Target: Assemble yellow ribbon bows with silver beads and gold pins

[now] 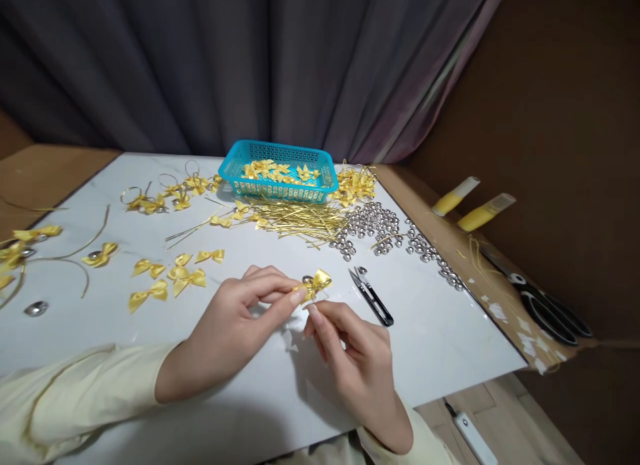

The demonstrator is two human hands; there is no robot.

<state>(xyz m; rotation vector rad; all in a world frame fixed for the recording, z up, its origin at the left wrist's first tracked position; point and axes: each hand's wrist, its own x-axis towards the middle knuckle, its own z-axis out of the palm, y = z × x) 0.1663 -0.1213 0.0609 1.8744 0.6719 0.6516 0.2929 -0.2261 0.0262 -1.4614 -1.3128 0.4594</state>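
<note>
The back of the room is closed off by a dark curtain (200, 65), and the right side by a brown wall (560, 105). The desk (80, 161) is covered by a white top (435, 358), with brown margins left bare at both sides. At the far edge of the white top a blue basket (280, 193) is set, with bows inside; another heap (355, 185) of bows is piled at the far right corner. Gold strands (300, 218) are strewn before the basket, and silver beads (375, 218) are scattered down the right edge. Loose bows (190, 278) are laid out toward the left. On the right margin two tubes (487, 213) and scissors (545, 311) are seen.

One bow (321, 280) is held over the white top, between the basket and the near edge, with a bead showing at its upper side. It is pinched by the left hand (230, 325) between thumb and fingers. The right hand (355, 355) is closed at thumb and forefinger just below, seemingly on a fine strand; whether that is knotted cannot be told.

While the strand is worked, the bow is best gripped near its knot, so that the loops are not crushed; the pull should be gentle and even. The snips (373, 297), just beyond the right hand, should not be brushed.
</note>
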